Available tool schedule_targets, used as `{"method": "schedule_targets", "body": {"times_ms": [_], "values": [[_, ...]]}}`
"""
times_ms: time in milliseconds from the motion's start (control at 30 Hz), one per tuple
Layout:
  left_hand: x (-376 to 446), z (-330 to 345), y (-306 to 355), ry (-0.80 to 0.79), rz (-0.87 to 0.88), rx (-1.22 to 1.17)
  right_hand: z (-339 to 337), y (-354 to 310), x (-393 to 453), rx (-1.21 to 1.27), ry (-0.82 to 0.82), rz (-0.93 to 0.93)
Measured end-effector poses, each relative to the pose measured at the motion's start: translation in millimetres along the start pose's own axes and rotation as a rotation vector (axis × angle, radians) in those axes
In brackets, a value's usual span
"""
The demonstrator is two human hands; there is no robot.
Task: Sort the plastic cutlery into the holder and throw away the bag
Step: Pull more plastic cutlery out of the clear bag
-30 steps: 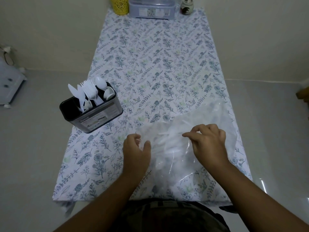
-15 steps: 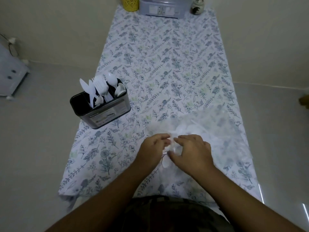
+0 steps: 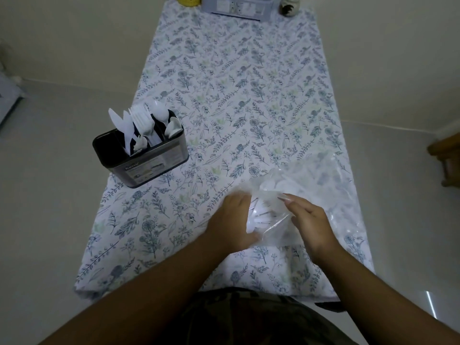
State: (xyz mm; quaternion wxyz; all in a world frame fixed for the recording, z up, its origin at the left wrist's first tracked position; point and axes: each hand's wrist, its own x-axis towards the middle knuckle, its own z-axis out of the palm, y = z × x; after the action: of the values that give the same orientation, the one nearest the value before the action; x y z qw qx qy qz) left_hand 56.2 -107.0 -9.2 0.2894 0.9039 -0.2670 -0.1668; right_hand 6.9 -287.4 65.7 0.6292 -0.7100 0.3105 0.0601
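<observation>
A clear plastic bag [image 3: 313, 185] lies at the near right of the table with white plastic cutlery [image 3: 261, 212] showing at its mouth. My left hand [image 3: 234, 220] grips the bag's left edge beside the cutlery. My right hand [image 3: 308, 220] pinches the bag's plastic on the other side of the mouth. A dark metal holder [image 3: 149, 163] stands at the table's left edge, with white knives, forks and spoons [image 3: 144, 125] upright in its compartments.
The table wears a floral cloth [image 3: 224, 95]. At its far end stand a yellow cup [image 3: 188, 0], a pale plastic box [image 3: 236, 7] and a small jar [image 3: 288, 7]. Wooden furniture [image 3: 448, 158] shows at the right edge. Pale floor lies on both sides.
My hands came together at the bag's mouth, then drew slightly apart, holding it open with cutlery showing between them. The view shifted closer to the table.
</observation>
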Motion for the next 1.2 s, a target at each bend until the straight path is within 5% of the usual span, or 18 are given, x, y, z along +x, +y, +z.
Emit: {"method": "schedule_targets", "body": {"times_ms": [200,500,867,1200], "values": [[27.9,5.2,28.7,-0.002,0.081,0.262,-7.8,-3.8,4.5,0.086,-0.017,0.044],[58.1,16.9,59.3,-0.258,-0.166,0.492,-5.1,-9.5,9.1,0.193,0.003,0.096],[54.0,8.0,63.6,-0.280,-0.278,0.255,-1.4,-12.2,11.9,0.026,0.015,0.002],[12.3,-19.5,43.0,-0.134,-0.233,0.175,10.7,-19.2,12.2,-0.162,-0.013,-0.093]]}}
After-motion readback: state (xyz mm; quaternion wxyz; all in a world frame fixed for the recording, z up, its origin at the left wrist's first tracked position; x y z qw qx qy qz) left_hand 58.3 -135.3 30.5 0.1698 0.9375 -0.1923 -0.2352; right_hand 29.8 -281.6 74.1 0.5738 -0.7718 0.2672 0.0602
